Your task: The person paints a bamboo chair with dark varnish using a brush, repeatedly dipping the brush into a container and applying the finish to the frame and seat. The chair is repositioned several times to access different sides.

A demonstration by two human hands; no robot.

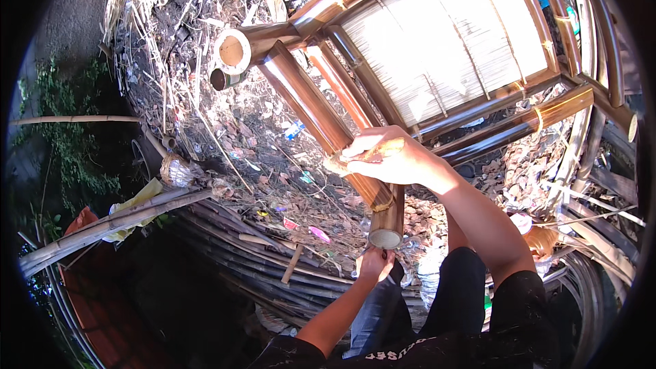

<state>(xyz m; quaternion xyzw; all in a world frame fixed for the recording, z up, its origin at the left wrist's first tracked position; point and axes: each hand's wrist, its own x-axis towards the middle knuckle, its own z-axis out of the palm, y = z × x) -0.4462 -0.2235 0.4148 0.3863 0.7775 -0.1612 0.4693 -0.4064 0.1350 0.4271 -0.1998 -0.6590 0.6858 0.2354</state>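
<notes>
A glossy brown bamboo chair [311, 106] lies tilted across the ground in front of me. Its panel of pale thin slats [437, 34] glares white in the sun. My right hand [393, 154] is closed round a brown-stained paintbrush [374, 152], whose bristle end rests against a thick bamboo pole of the frame. Just under the cut, hollow end of a bamboo leg [385, 238], my left hand [375, 264] is curled shut. A small pale bit shows below its fingers, but what it holds is hidden.
Dry leaves and litter [239, 137] cover the ground around the chair. Long bamboo poles [273, 280] are stacked low along the near left side, above a dark hollow. A thick pole [116, 222] juts in from the left. More cut bamboo [581, 246] lies at right.
</notes>
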